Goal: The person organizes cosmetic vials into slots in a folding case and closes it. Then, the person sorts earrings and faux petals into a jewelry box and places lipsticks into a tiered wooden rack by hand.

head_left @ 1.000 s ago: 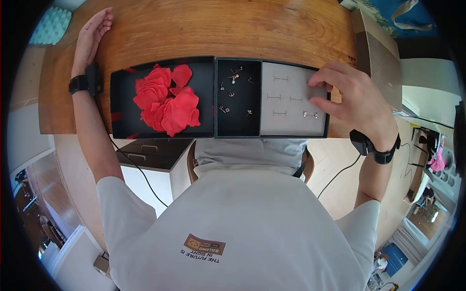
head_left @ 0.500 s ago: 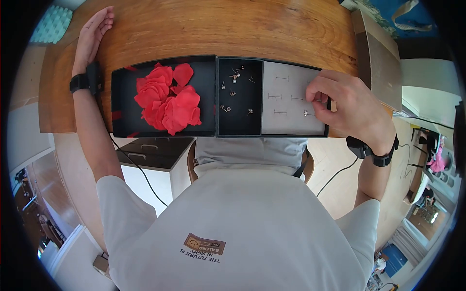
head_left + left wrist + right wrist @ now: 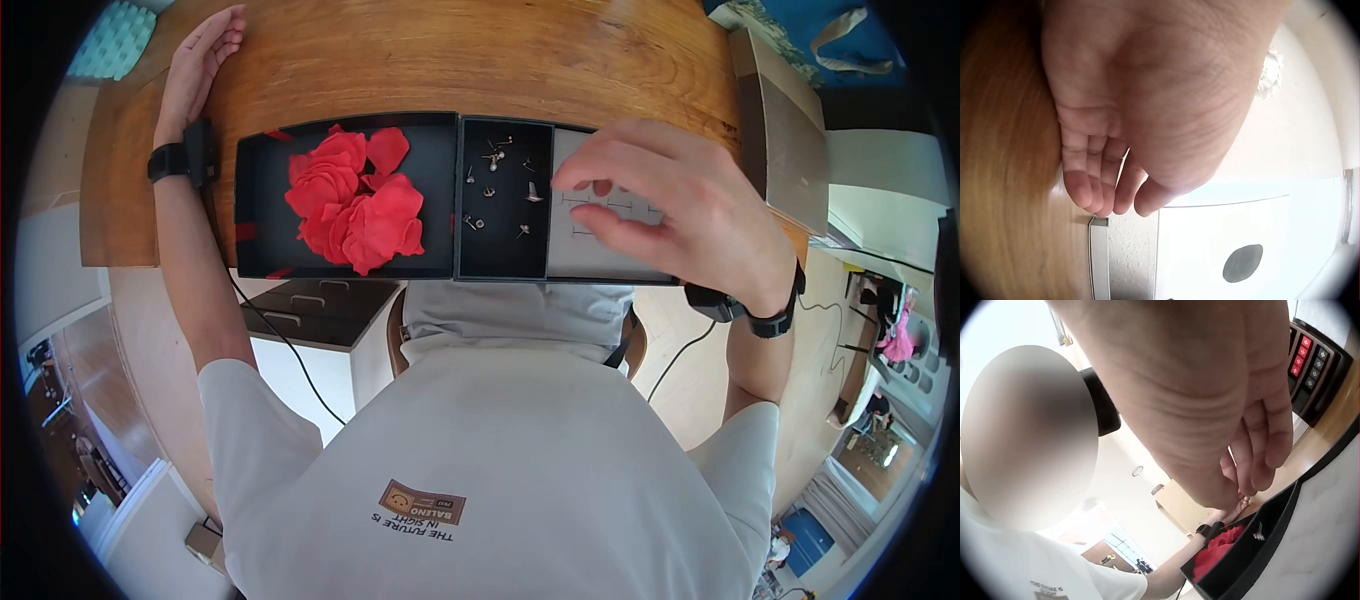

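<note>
Right hand (image 3: 688, 205) has moved left, thumb and fingers parted; a blurred earring (image 3: 533, 190) newly shows in the black compartment (image 3: 500, 258), likely one more released; left hand (image 3: 198, 78) relaxed

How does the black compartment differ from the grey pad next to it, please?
Colour: the black compartment is dark, while the grey pad is pale.

Contents: the black compartment holds loose small metal studs; the grey pad shows thin I-shaped lines.

View: from the head camera, the right hand partly hides the grey pad but leaves the black compartment uncovered.

Shared: both sit side by side in one box.
</note>
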A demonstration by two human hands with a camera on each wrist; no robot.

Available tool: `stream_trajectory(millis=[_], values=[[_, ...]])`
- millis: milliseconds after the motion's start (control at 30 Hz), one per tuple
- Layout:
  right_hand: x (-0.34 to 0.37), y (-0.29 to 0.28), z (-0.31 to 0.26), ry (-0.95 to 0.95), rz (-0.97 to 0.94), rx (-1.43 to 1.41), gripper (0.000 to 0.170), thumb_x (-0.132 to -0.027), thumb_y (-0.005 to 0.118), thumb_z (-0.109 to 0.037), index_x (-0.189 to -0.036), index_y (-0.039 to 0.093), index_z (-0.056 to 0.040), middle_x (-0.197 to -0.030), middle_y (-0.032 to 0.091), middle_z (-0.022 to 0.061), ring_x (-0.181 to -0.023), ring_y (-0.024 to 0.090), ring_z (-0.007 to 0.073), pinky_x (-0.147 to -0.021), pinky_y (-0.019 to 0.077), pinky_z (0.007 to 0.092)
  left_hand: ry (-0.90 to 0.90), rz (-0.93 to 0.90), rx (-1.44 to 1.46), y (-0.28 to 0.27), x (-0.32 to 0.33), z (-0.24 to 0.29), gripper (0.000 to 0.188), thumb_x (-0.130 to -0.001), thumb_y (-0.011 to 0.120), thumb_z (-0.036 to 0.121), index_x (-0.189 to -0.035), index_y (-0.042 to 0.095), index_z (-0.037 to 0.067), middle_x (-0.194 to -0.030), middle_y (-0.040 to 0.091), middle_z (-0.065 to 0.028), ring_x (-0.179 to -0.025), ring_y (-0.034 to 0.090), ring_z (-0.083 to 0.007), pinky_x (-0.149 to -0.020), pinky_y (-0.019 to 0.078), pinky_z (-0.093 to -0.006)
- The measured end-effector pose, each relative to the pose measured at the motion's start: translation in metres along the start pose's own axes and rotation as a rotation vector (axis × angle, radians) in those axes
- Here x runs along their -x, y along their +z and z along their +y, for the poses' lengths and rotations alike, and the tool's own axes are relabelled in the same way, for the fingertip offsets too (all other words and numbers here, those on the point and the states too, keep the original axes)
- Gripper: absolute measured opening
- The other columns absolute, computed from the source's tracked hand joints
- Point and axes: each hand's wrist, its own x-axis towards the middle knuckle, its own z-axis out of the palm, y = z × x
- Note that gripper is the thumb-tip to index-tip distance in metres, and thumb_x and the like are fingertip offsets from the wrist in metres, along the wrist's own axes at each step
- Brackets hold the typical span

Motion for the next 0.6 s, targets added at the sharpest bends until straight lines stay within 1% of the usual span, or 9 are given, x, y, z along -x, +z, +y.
stream_trajectory(millis=[33, 67, 133, 167, 233, 267, 400, 500, 600], values=[[0.001, 0.0, 0.001, 0.026, 0.048, 0.024, 0.02, -0.081, 0.079, 0.001, -0.099, 0.071, -0.0036, -0.09, 0.069, 0.0083, -0.079, 0.07, 0.0222, -0.068, 0.058, 0.0321, 0.004, -0.008, 0.004, -0.001, 0.0, -0.001, 0.041, -0.112, 0.051, 0.024, -0.141, 0.06, -0.003, -0.118, 0.068, -0.0012, -0.103, 0.062, -0.0075, -0.095, 0.0506, -0.0225], [0.005, -0.002, 0.003, 0.024, 0.045, 0.023, 0.02, -0.081, 0.079, 0.001, -0.099, 0.071, -0.0036, -0.09, 0.069, 0.0083, -0.079, 0.07, 0.0222, -0.068, 0.058, 0.0321, 0.003, -0.005, 0.006, -0.001, 0.0, -0.002, 0.041, -0.112, 0.051, 0.024, -0.141, 0.06, -0.003, -0.118, 0.068, -0.0012, -0.103, 0.062, -0.0075, -0.095, 0.0506, -0.0225], [0.019, -0.009, 0.009, 0.223, 0.009, 0.114, 0.015, -0.083, 0.077, -0.005, -0.095, 0.07, -0.0049, -0.086, 0.067, 0.0094, -0.077, 0.069, 0.0279, -0.068, 0.0556, 0.0385, -0.01, 0.008, 0.001, -0.002, -0.002, -0.003, 0.041, -0.112, 0.052, 0.024, -0.141, 0.06, -0.003, -0.117, 0.068, -0.001, -0.102, 0.062, -0.0072, -0.094, 0.0508, -0.0222], [0.025, -0.016, 0.012, 0.221, 0.006, 0.116, 0.015, -0.083, 0.077, -0.005, -0.095, 0.07, -0.0049, -0.086, 0.067, 0.0094, -0.077, 0.069, 0.0279, -0.068, 0.0556, 0.0385, -0.009, 0.011, 0.003, -0.001, -0.002, -0.003, 0.041, -0.112, 0.052, 0.024, -0.141, 0.06, -0.003, -0.117, 0.068, -0.001, -0.102, 0.062, -0.0072, -0.094, 0.0508, -0.0222], [0.036, -0.027, 0.015, 0.42, -0.193, 0.283, 0.014, -0.084, 0.077, -0.007, -0.096, 0.071, -0.0053, -0.086, 0.067, 0.01, -0.077, 0.07, 0.028, -0.07, 0.0558, 0.0397, -0.009, -0.007, -0.005, 0.001, -0.001, -0.001, 0.041, -0.112, 0.052, 0.024, -0.141, 0.06, -0.003, -0.117, 0.068, -0.0011, -0.102, 0.062, -0.0072, -0.094, 0.051, -0.0223], [0.039, -0.028, 0.013, 0.458, -0.182, 0.264, 0.013, -0.084, 0.076, -0.008, -0.096, 0.071, -0.0051, -0.085, 0.067, 0.0103, -0.078, 0.069, 0.0287, -0.071, 0.0556, 0.0405, -0.009, -0.005, -0.005, 0.001, 0.0, 0.0, 0.041, -0.112, 0.052, 0.024, -0.141, 0.06, -0.003, -0.117, 0.068, -0.0011, -0.102, 0.062, -0.0072, -0.094, 0.051, -0.0223], [0.05, -0.023, 0.014, 0.469, -0.173, 0.232, 0.011, -0.084, 0.075, -0.006, -0.094, 0.07, -0.0049, -0.085, 0.068, 0.0098, -0.078, 0.07, 0.0291, -0.071, 0.0557, 0.0403, 0.0, -0.003, 0.004, -0.003, -0.001, -0.003, 0.041, -0.112, 0.052, 0.024, -0.141, 0.06, -0.003, -0.117, 0.068, -0.0011, -0.102, 0.062, -0.0072, -0.094, 0.0508, -0.0223], [0.054, -0.022, 0.015, 0.432, -0.157, 0.25, 0.009, -0.084, 0.073, -0.004, -0.092, 0.07, -0.0049, -0.087, 0.068, 0.0097, -0.079, 0.07, 0.0292, -0.071, 0.0561, 0.04, 0.009, -0.004, 0.002, -0.002, -0.001, -0.002, 0.041, -0.112, 0.052, 0.024, -0.141, 0.059, -0.003, -0.117, 0.068, -0.0011, -0.102, 0.062, -0.0073, -0.095, 0.0506, -0.0224], [0.054, -0.023, 0.014, 0.431, -0.179, 0.262, 0.009, -0.083, 0.071, -0.002, -0.092, 0.07, -0.0051, -0.088, 0.069, 0.0098, -0.08, 0.07, 0.0296, -0.071, 0.0565, 0.0399, 0.011, -0.013, 0.004, -0.002, -0.002, -0.001, 0.041, -0.112, 0.052, 0.023, -0.141, 0.06, -0.003, -0.118, 0.067, -0.0011, -0.103, 0.062, -0.0074, -0.095, 0.0505, -0.0225]])
